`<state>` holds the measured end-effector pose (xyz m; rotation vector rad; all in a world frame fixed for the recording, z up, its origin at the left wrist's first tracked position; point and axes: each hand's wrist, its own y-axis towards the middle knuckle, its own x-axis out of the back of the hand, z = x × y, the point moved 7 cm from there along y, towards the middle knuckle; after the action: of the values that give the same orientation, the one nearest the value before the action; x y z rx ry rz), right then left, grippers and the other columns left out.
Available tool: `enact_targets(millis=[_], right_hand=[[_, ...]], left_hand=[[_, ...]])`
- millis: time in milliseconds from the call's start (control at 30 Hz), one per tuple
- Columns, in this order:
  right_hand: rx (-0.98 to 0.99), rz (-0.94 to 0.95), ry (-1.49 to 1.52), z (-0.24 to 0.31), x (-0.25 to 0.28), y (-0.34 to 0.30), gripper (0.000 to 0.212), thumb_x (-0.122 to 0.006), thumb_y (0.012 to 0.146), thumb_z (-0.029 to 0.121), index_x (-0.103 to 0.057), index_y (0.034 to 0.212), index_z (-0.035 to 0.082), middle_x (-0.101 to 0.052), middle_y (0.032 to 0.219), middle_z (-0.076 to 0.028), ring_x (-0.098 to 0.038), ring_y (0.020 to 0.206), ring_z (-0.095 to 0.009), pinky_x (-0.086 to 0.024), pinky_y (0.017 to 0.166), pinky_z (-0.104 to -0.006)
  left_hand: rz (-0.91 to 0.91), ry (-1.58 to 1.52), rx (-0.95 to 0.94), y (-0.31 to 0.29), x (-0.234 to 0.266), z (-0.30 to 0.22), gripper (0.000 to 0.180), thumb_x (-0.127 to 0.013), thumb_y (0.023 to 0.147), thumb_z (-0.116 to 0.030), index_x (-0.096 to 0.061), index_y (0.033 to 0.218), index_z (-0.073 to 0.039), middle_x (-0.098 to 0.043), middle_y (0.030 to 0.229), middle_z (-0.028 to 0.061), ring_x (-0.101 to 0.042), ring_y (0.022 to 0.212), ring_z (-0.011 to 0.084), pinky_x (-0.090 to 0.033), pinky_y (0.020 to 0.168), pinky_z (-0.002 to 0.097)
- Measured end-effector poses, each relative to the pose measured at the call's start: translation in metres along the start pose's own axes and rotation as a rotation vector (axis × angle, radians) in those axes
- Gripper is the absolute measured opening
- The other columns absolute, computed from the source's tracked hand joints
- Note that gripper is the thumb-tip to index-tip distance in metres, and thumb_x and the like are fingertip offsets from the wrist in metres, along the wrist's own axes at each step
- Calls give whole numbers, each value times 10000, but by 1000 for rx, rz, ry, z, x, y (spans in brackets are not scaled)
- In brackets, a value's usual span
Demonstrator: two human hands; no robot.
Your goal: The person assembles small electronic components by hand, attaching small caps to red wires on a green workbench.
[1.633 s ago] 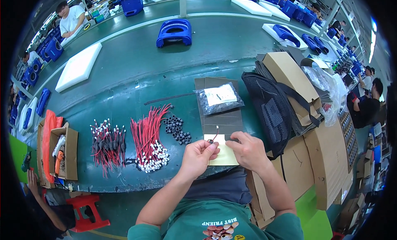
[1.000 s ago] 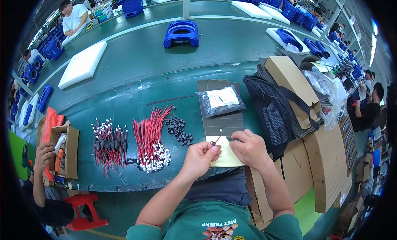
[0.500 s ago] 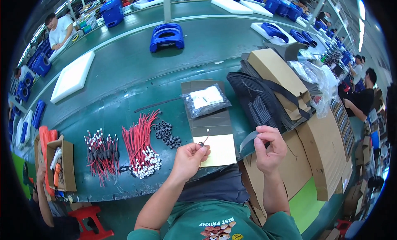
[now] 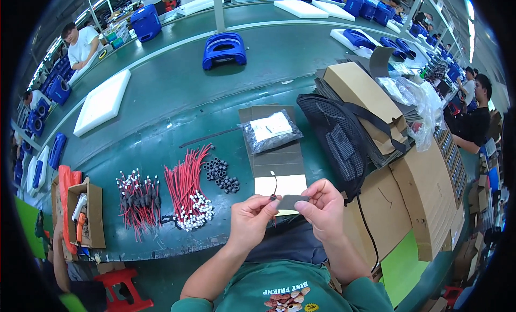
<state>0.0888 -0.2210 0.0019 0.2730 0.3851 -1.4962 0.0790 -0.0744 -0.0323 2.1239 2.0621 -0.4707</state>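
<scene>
Low in the centre of the frame, the left hand (image 4: 250, 219) pinches a short wire with a white connector (image 4: 273, 196) between closed fingers, while the right hand (image 4: 326, 208) grips a dark grey strip (image 4: 293, 203) in its fingers, the strip's left end close to the wire. Beneath lies a pale yellow pad (image 4: 267, 185); red wires (image 4: 185, 172) and black rings (image 4: 216, 169) occupy the table (image 4: 156, 140) left of centre.

Your left hand (image 4: 249, 219) hides part of the thin white-tipped red wire (image 4: 275, 185); your right hand (image 4: 325, 211) covers one end of the flat dark-grey strip (image 4: 291, 202).
</scene>
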Motion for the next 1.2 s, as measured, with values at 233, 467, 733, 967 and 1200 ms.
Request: enact_targets(millis=[233,467,733,967,1200], right_hand=[[-67,16,-16,-16,-14,2,274,-697,682,-23,-453,790,39,-542,720,-18,-513,616,-26,-430,551,-146],[-17,18,-165,-25,-18,6,271,-700,681,-1,-444,755,50,-520,670,2,-469,559,-12,-380,477,-140],[151,8,-320,-9,-23,2,231,-652,694,-35,-446,759,49,-472,659,23,-394,526,3,-304,464,-123],[94,110,-269,-18,-29,8,220,-645,701,-42,-454,775,38,-491,689,2,-416,555,-13,-335,504,-125],[122,135,-276,-14,-43,10,221,-654,688,-39,-462,765,36,-485,683,6,-414,556,-10,-329,500,-126]], left_hand=[[-71,-136,-38,-5,2,4,223,-612,770,16,-595,992,32,-615,811,39,-555,655,72,-459,564,193],[42,-23,-4,-16,3,0,252,-575,787,20,-567,1039,38,-610,852,35,-558,725,61,-462,627,187],[99,-375,15,-8,-3,7,172,-588,820,-93,-597,941,29,-579,727,17,-524,639,54,-424,559,172],[87,-520,47,-10,10,7,120,-600,802,-64,-600,899,8,-603,807,58,-568,681,100,-478,636,221],[137,-632,72,-9,13,9,130,-555,842,-112,-602,885,2,-581,797,48,-554,700,103,-474,629,226]])
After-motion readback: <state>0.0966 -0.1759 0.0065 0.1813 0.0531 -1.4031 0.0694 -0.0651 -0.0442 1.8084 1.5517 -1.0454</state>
